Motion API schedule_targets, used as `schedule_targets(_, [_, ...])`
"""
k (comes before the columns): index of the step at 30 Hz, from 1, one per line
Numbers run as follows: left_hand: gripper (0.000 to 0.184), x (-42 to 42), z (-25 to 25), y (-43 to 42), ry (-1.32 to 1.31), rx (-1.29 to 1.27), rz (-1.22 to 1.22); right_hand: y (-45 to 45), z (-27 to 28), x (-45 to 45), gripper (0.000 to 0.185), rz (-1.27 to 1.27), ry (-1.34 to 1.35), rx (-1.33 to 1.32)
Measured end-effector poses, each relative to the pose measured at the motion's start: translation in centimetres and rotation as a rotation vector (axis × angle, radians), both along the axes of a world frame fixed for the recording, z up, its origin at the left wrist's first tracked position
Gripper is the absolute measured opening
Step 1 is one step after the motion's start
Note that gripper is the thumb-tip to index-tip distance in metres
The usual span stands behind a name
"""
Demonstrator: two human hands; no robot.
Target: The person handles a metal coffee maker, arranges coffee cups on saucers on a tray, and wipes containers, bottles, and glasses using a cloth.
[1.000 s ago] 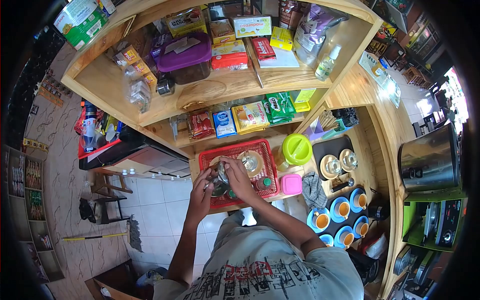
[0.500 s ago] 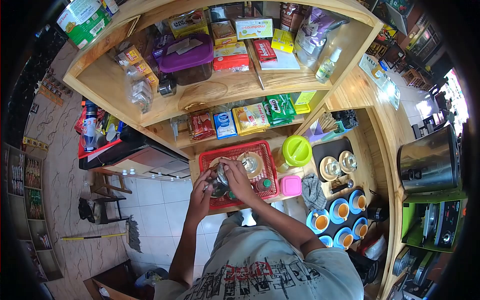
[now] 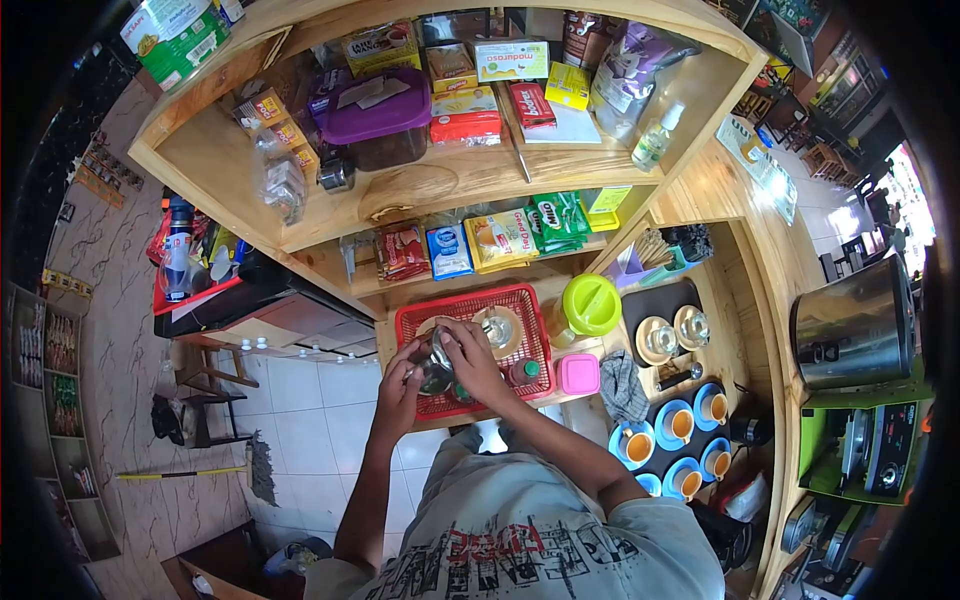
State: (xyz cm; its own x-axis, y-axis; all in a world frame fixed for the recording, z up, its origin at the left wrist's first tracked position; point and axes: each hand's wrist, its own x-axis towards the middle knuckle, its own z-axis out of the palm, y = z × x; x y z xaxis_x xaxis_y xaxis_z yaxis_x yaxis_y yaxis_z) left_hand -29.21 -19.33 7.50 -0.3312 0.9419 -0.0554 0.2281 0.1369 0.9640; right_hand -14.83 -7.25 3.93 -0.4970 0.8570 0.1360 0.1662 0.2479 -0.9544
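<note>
Over the red plastic basket (image 3: 538, 300), both my hands hold a clear, shiny glass container (image 3: 436, 376). My left hand (image 3: 399, 392) wraps its left side. My right hand (image 3: 474, 362) closes over its upper right part; whether that part is a lid or a second piece I cannot tell. Just beyond my right fingers, a clear glass cup (image 3: 497, 326) sits on a beige saucer (image 3: 514, 344) in the basket. Below right of it is a small bottle with a green cap (image 3: 527, 369). My fingers hide part of the basket's left side.
Right of the basket are a lime-lidded jug (image 3: 591, 305), a pink box (image 3: 579, 375) and a grey cloth (image 3: 624, 388). Several filled cups on blue saucers (image 3: 676, 424) stand on a dark tray, near two glass cups on beige saucers (image 3: 661, 341). Packets (image 3: 500, 238) line the shelf ahead.
My hands stay around the glass container, which is tipped slightly differently, with more of its clear side showing. The whole view has shifted slightly.
</note>
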Motion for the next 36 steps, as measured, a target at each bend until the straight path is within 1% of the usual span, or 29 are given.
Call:
schedule_targets(2, [0.023, 0.2, 0.0, 0.1, -0.010, -0.007, 0.004, 0.1, -0.3, 0.0, 0.036, -0.001, 0.005, -0.024])
schedule_targets(7, [0.023, 0.4, 0.2, 0.3, 0.069, 0.006, 0.009, 0.2, -0.5, -0.1, 0.036, -0.007, 0.032, -0.070])
schedule_targets(13, [0.024, 0.2, 0.1, 0.3, 0.091, 0.029, -0.001, 0.1, -0.2, -0.1, 0.035, -0.030, 0.019, -0.051])
schedule_targets(20, [0.025, 0.2, 0.0, 0.2, 0.019, 0.007, -0.001, -0.3, 0.1, 0.1, 0.035, -0.034, 0.020, -0.037])
schedule_targets(22, [0.023, 0.0, 0.1, -0.1, -0.010, 0.015, -0.007, -0.5, 0.4, 0.1, 0.037, -0.024, -0.018, 0.047])
schedule_targets(26, [0.025, -1.0, -1.3, -1.4, -0.007, 0.051, -0.019, -1.2, 2.1, -0.1, 0.038, -0.027, -0.070, 0.130])
schedule_targets(28, [0.021, -1.5, -1.6, -2.3, -0.035, 0.051, -0.025, -1.7, 3.0, -0.4, 0.038, -0.001, -0.093, 0.156])
schedule_targets(32, [0.025, -2.4, -1.3, -4.5, -0.065, 0.058, 0.032, -2.7, 4.1, -1.7, 0.039, 0.079, -0.118, 0.179])
schedule_targets(33, [0.025, -2.6, -0.9, -5.1, -0.069, 0.052, 0.054, -3.1, 4.3, -2.1, 0.039, 0.110, -0.108, 0.136])
schedule_targets(34, [0.024, -2.8, -0.6, -5.7, -0.073, 0.046, 0.076, -3.5, 4.4, -2.6, 0.039, 0.140, -0.099, 0.091])
schedule_targets(36, [0.023, -3.3, 0.2, -6.6, -0.060, 0.032, 0.095, -4.3, 3.4, -3.8, 0.040, 0.148, -0.107, 0.119])
